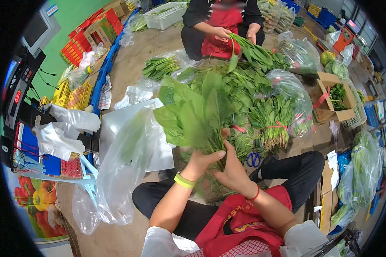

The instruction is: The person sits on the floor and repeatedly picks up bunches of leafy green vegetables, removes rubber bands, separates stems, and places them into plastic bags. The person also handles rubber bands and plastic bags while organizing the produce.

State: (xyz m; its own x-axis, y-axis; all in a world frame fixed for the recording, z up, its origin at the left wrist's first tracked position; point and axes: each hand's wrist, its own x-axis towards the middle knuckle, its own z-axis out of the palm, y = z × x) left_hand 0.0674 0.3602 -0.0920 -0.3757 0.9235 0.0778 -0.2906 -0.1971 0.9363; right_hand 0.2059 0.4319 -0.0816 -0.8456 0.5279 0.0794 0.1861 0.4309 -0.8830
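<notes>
A bunch of broad-leaved greens (188, 113) stands tilted up in front of me, its upper leaves partly smeared by motion. My left hand (201, 163), below a yellow-green wristband, is closed round the stems. From the other side my right hand (235, 172), with a red string at the wrist, grips the same stems; some of its fingers are hidden. Beyond the bunch lies a heap of loose greens (244, 92). Right of it sits a bundle of greens (273, 122) bound with red tape, roots toward me. Blue-handled scissors (253, 159) lie near my right hand.
Across the heap a co-worker (221, 32) holds greens. A clear plastic bag (124, 171) and a metal sheet (116, 128) lie at my left, near a scale (19, 92). Bagged greens (291, 96) and a cardboard box (345, 113) stand at the right.
</notes>
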